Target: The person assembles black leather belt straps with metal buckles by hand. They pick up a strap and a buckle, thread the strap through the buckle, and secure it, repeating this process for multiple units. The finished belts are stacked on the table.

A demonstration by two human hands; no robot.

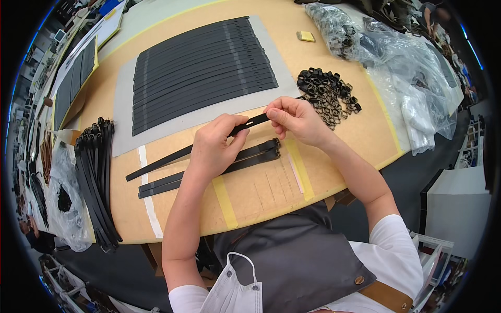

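Between my two hands is a black strap, a slot near its held end; its tail slopes down to the left on the table. My left hand pinches it just left of the slot. The fingertips of my right hand grip its right end, hiding the tip. Below the hands lie two black straps with buckles, side by side, their buckle ends to the right. Just beyond my right hand is a heap of small metal buckles and black loops.
Many flat black straps lie in rows on a grey sheet. At the left edge hangs a bundle of buckled straps, beside a plastic bag and a bottle. Clear plastic bags fill the far right; a small yellow block sits beyond.
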